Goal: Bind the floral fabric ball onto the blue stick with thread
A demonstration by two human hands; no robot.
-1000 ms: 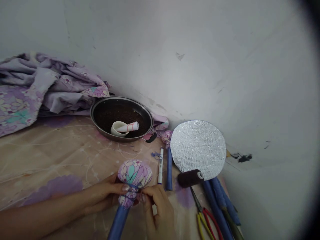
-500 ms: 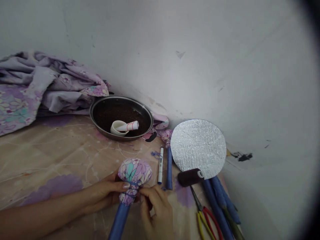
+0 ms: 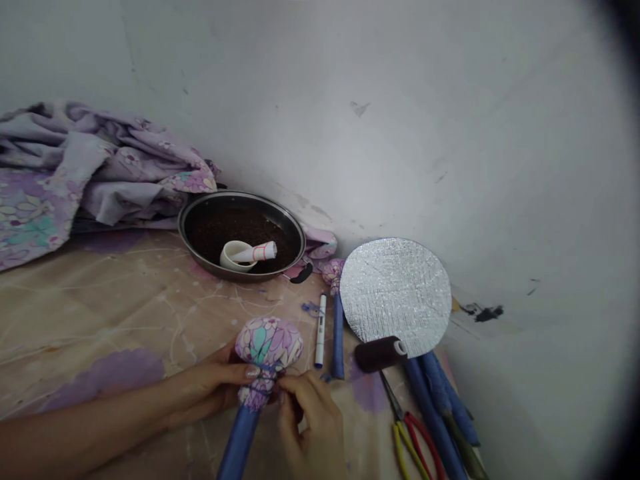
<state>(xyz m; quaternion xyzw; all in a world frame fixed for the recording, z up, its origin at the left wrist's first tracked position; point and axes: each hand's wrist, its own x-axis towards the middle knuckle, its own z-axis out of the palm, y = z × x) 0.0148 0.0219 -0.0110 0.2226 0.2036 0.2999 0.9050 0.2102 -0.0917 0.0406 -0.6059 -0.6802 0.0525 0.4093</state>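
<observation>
A padded stick with a round floral-cloth head [image 3: 269, 341] and a blue-wrapped handle [image 3: 240, 440] stands tilted in front of me. Blue cord [image 3: 267, 367] is wound about the gathered cloth at its neck. My left hand [image 3: 220, 380] grips this neck from the left, its thumb pressing on the cord and its other fingers behind the cloth. From the right, my right hand [image 3: 313, 417] pinches the cord at the neck with thumb and forefinger; the exact pinch is partly hidden.
Behind stands a dark pan [image 3: 240, 227] with brown grains, a small white cup [image 3: 233, 257] and a rolled paper [image 3: 260, 252]. To the right are a marker [image 3: 321, 333], silver disc [image 3: 395, 293], dark thread spool [image 3: 380, 354], pliers [image 3: 407, 427] and blue-wrapped sticks [image 3: 433, 413]. Floral cloth [image 3: 100, 160] lies left.
Both hands keep almost the same hold on the padded stick. The whole view has shifted very slightly; nothing was taken up or let go.
</observation>
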